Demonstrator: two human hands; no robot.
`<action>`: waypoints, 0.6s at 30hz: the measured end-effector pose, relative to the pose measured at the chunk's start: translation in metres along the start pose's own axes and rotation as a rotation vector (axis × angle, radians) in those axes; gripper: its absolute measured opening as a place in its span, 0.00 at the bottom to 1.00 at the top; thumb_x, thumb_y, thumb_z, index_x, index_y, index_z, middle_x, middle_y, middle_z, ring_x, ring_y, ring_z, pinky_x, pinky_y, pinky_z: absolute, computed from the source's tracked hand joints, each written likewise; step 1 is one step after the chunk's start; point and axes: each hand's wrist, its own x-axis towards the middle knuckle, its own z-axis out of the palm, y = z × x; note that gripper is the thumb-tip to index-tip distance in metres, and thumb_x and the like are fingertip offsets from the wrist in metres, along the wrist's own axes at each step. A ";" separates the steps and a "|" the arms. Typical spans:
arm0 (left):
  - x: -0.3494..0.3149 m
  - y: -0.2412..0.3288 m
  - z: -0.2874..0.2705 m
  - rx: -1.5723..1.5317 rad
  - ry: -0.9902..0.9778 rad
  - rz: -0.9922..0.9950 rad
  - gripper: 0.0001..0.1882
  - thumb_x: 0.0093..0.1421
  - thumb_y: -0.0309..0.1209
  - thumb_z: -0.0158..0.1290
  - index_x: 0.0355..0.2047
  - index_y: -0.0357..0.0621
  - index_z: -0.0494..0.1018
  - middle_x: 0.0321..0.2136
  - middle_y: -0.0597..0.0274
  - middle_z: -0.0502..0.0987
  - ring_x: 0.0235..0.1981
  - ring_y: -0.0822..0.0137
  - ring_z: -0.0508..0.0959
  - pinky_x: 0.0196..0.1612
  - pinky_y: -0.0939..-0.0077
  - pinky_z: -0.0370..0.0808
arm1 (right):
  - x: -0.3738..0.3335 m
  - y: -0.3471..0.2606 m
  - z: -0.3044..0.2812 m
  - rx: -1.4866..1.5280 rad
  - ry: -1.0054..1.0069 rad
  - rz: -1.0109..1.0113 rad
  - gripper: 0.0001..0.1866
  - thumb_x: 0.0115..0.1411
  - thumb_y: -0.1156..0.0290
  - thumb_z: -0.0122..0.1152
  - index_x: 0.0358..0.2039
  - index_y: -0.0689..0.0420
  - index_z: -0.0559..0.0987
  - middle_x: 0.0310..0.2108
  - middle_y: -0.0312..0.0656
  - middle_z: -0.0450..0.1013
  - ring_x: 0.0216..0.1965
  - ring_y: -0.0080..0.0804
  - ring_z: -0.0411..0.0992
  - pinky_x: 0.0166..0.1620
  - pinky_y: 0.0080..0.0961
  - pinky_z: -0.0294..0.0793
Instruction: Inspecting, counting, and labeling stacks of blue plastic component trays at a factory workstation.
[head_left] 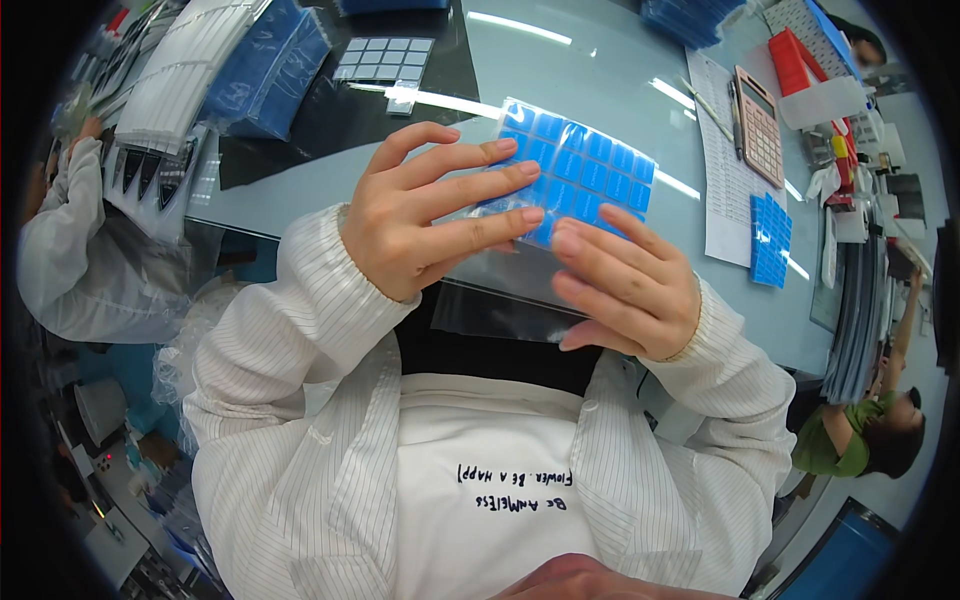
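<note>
A sheet of blue rectangular stickers (pixel 593 176), with a shiny clear plastic layer over it, lies on the glass-topped table before me. Spread across its left side, the fingers of my left hand (pixel 430 205) rest flat; the thumb is mostly hidden beneath. My right hand (pixel 630 285) is at the near right edge of the sheet. Its fingers are stretched out, with the tips over the stickers and the thumb apart below them. Clear plastic (pixel 500 310) hangs over the table's near edge under my hands.
A smaller blue sticker sheet (pixel 771 240) lies at right, beside a printed paper (pixel 735 215), a pen and a pink calculator (pixel 760 125). White-labelled sheet (pixel 388 60) and blue bagged stack (pixel 265 75) are far left. Other people are at both sides.
</note>
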 end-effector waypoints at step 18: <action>-0.007 -0.016 0.007 -0.116 -0.028 0.138 0.19 0.46 0.29 0.63 0.39 0.65 0.78 0.47 0.70 0.77 0.51 0.62 0.74 0.54 0.62 0.71 | -0.021 0.012 0.008 -0.203 0.096 0.120 0.16 0.47 0.71 0.66 0.39 0.43 0.81 0.51 0.46 0.72 0.54 0.40 0.70 0.57 0.38 0.66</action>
